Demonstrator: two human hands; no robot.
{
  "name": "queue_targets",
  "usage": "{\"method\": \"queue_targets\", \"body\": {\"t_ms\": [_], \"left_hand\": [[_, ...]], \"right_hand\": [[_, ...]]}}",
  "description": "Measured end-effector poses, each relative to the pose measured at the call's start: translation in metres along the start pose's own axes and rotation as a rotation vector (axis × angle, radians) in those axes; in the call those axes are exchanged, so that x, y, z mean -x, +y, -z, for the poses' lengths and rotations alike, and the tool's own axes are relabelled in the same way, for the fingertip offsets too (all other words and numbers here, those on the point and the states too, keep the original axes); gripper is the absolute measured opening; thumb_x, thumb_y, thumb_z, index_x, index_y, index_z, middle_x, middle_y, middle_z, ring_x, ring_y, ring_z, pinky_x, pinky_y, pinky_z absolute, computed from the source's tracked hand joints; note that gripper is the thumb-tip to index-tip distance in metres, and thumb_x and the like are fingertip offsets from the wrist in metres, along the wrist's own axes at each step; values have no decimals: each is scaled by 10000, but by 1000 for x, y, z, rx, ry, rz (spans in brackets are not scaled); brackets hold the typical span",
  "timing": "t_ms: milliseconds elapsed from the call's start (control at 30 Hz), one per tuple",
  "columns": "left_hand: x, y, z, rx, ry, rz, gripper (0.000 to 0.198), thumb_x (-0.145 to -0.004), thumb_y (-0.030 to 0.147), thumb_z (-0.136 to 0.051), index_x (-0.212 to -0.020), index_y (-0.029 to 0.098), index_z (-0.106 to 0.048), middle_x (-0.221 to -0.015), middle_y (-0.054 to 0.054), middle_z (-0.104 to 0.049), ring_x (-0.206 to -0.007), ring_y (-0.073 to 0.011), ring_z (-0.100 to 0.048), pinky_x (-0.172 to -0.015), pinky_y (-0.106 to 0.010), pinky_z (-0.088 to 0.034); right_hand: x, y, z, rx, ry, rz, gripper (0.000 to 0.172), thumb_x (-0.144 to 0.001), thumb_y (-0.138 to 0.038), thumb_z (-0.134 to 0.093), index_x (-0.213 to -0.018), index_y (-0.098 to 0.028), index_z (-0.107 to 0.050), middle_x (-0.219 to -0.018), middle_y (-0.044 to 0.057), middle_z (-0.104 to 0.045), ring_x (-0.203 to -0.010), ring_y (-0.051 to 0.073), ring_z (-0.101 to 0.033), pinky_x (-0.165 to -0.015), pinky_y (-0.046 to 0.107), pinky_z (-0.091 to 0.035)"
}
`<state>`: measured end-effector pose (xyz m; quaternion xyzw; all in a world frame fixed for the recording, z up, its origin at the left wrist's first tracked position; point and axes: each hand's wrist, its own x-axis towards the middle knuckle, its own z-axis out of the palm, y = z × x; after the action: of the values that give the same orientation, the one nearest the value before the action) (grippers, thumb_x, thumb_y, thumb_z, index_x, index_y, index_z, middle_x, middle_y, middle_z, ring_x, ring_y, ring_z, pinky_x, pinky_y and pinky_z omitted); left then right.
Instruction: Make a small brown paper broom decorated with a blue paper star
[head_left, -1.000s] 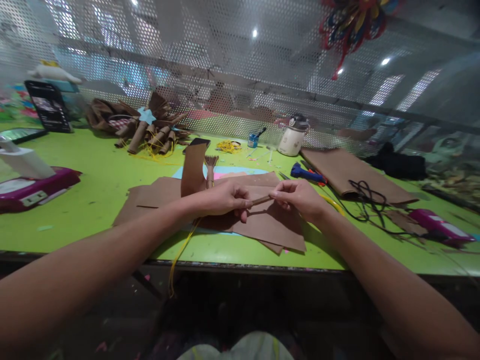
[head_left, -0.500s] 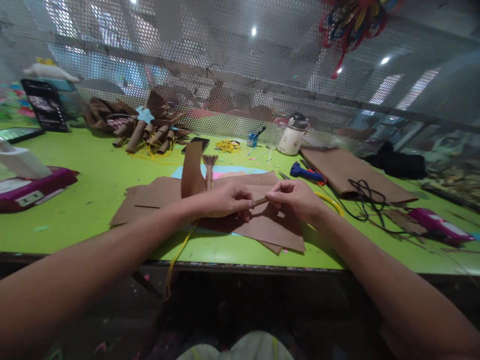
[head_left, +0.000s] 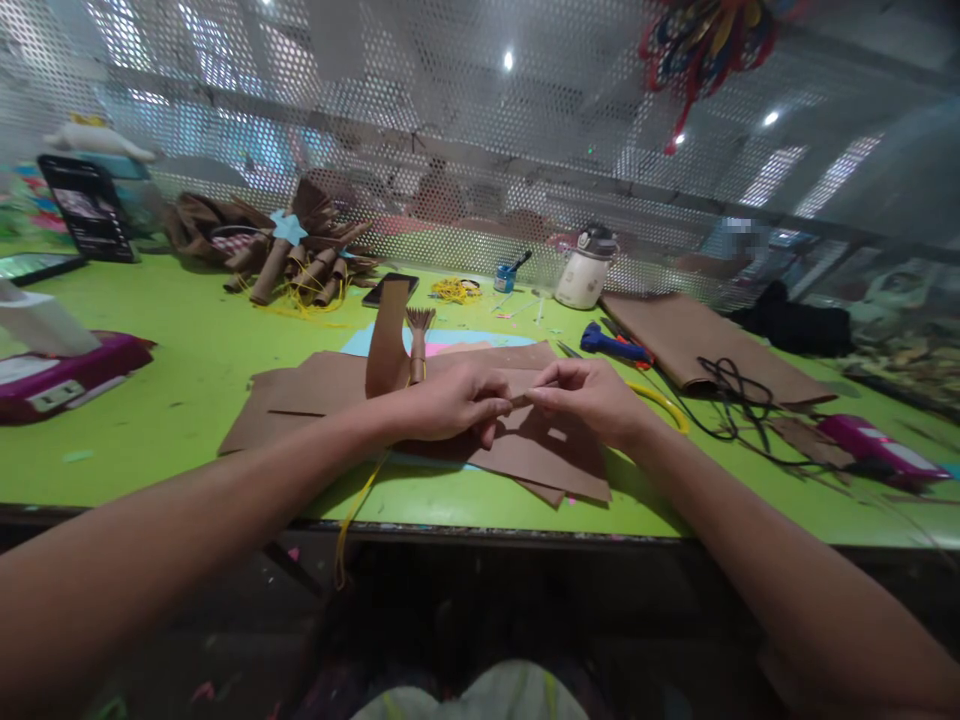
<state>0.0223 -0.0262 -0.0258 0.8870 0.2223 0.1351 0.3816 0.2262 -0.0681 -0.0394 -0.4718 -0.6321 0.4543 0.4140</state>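
Over a layered pile of brown paper sheets (head_left: 315, 385), both hands meet at a thin brown paper strip (head_left: 519, 400). My left hand (head_left: 461, 400) pinches one end of it, thumb pressed to the fingers. The other end is between the thumb and fingertips of my right hand (head_left: 585, 393). Just behind my left wrist stand a curled brown paper band (head_left: 388, 335) and a small paper bundle with a fringed top (head_left: 418, 340). A yellow string (head_left: 356, 510) hangs below my left forearm over the table edge.
Rolled brown paper bundles (head_left: 281, 262) lie at the back left near a phone (head_left: 390, 290). A blue-handled tool (head_left: 611, 343), a yellow ring (head_left: 664, 403), a black cable (head_left: 727, 395) and folded brown paper (head_left: 705, 340) are on the right. A white bottle (head_left: 583, 275) stands behind.
My right hand has shifted slightly left, bringing its fingertips closer to my left hand. Less of the strip shows between them.
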Motion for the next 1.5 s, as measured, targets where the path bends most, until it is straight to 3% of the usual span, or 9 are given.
{"method": "queue_targets", "body": {"t_ms": [367, 567, 700, 867, 1133, 1500], "left_hand": [[1, -1, 5, 232, -107, 91, 250, -833, 352, -482, -712, 147, -557, -620, -15, -648, -563, -99, -558, -579, -221, -412], [-1, -9, 2, 393, -113, 114, 231, -832, 319, -481, -688, 146, -531, -589, -12, -628, -530, -103, -560, -554, -233, -419], [-2, -9, 1, 283, -96, 83, 223, -825, 305, -489, -690, 138, -551, -580, -13, -622, -538, -107, -570, -549, -228, -421], [-1, -4, 0, 144, -94, 62, 254, -845, 338, -453, -711, 144, -547, -588, -16, -629, -541, -104, -568, -527, -212, -401], [1, -3, 5, 179, -93, 82, 310, -860, 402, -418, -704, 154, -520, -567, 0, -602, -508, -94, -528, -536, -215, -388], [2, -9, 5, 297, -45, 120, 284, -828, 420, -479, -696, 171, -516, -481, 24, -538, -440, -82, -472, -500, -218, -361]], "right_hand": [[-5, 4, 10, -78, 17, -24, 193, -629, -305, -723, -661, -154, -608, -523, -27, -532, -472, 80, -441, -476, 238, -351], [-4, 2, 7, -88, -61, -65, 193, -645, -302, -714, -703, -150, -610, -569, -17, -566, -516, 89, -511, -521, 236, -398], [-1, -1, -1, 91, -77, -25, 230, -655, -347, -698, -769, -153, -652, -655, 24, -635, -594, 129, -579, -579, 268, -444], [1, -3, -4, 204, -57, 6, 239, -660, -387, -682, -687, -150, -661, -615, 24, -633, -534, 115, -535, -528, 258, -416], [-5, -2, 15, 99, 60, -21, 226, -617, -348, -714, -629, -135, -641, -520, -12, -552, -474, 81, -450, -482, 233, -341], [-5, -3, 25, -42, 25, -32, 213, -643, -308, -709, -580, -132, -609, -515, -8, -542, -475, 76, -430, -493, 244, -305]]}}
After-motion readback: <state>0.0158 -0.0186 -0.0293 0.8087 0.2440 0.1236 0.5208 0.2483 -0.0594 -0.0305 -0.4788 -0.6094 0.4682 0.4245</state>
